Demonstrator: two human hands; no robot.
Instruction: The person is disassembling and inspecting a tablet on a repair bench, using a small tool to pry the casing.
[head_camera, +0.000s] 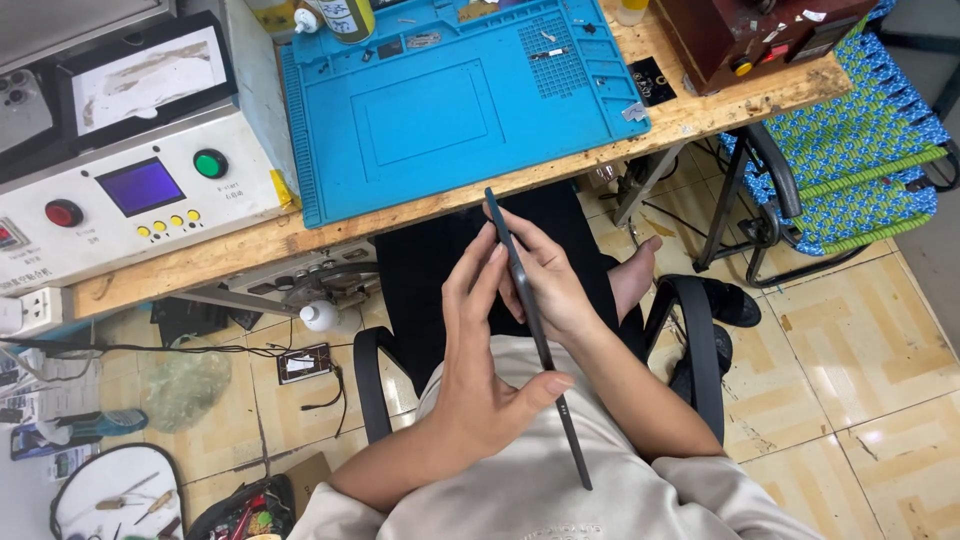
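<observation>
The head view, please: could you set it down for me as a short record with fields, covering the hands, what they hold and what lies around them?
held thing: thin dark tablet, seen edge-on, above the lap
left hand: left hand grips the tablet, thumb on its near edge
right hand: right hand supports the far side, fingers curled round it
bench: wooden workbench, in front of the person
on bench: blue work mat; white machine with a red and a green button
beside: woven chair at right
floor: tiled floor
</observation>
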